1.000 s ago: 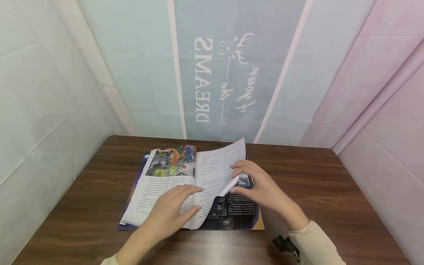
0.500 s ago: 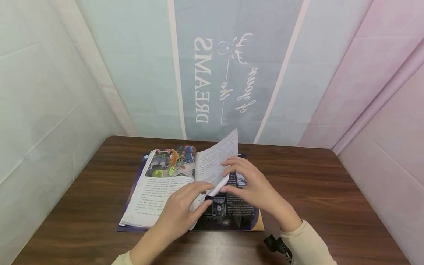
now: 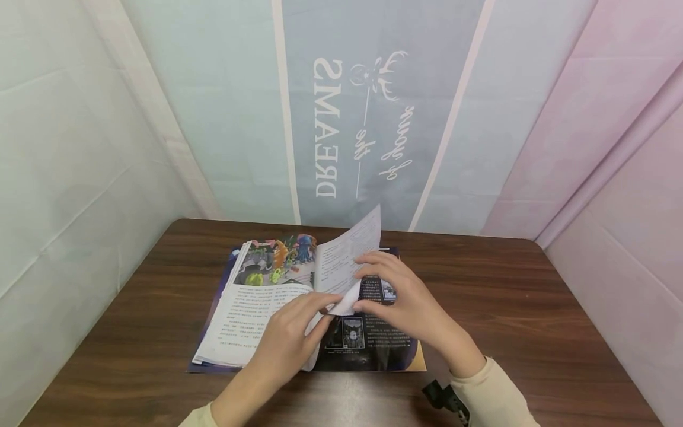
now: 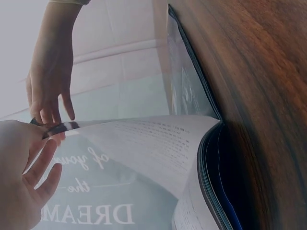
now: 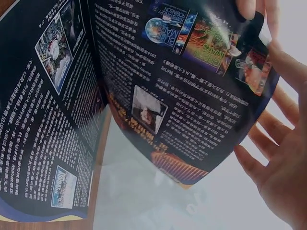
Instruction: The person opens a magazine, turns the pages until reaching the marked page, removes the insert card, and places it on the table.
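An open magazine (image 3: 242, 323) lies on the table, with a colour picture of sea creatures on its left page. One lifted page (image 3: 341, 255) stands up from the spine, its far corner pointing upward and its near edge curled over. My left hand (image 3: 285, 335) pinches the near corner of that page between thumb and forefinger. At the page's outer edge, my right hand (image 3: 408, 299) has its thumb and fingers around the curl. The right wrist view shows the dark printed back (image 5: 187, 91) of the raised page. Beneath it lies a black page (image 3: 354, 356) with small photos.
The dark wooden table (image 3: 512, 308) reaches out on both sides of the magazine. Behind it hangs a pale fabric backdrop (image 3: 235, 118) with mirrored lettering, and light cloth walls stand left and right. A black device (image 3: 445, 397) sits at the right wrist.
The raised page has swung left and its far corner stands higher. My left hand moved right to the near corner, while my right hand shifted slightly left with the page edge.
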Demonstrator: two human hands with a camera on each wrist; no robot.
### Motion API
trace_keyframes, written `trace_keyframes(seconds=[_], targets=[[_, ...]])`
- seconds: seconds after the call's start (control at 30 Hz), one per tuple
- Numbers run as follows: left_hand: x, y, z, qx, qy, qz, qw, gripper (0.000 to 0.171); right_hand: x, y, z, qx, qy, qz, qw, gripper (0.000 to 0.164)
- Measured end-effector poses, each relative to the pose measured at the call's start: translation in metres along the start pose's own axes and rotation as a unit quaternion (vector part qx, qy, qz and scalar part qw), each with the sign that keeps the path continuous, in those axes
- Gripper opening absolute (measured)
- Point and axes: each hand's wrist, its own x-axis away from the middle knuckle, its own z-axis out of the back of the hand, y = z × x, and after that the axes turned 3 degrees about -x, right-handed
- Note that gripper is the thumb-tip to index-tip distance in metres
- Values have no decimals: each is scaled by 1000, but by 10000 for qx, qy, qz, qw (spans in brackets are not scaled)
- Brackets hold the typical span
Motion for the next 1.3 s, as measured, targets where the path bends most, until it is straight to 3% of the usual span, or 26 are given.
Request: trace_keyframes(seconds=[0.17,0.37,0.7,0.87,1.07,1.3], targets=[[2,-3,4,-134,-9,365,9992,48,1,0,3,-95,26,16,10000,51],[10,-14,12,-533,214,676,9961,57,9,5,7,-102,-14,-32,9999,47],[29,-37,37,-1149,115,1605,9803,68,28,23,17,176,-178,-143,9996,46],[38,-45,53,-1292,-17,2028,9707,77,39,35,21,163,-251,-138,9995,48],[49,-53,70,-1507,-310,2348,9598,80,57,45,21,256,-430,-560,9972,43],[59,-62,83,-1672,-845,2795,9417,83,74,56,24,377,-539,-916,9936,36]])
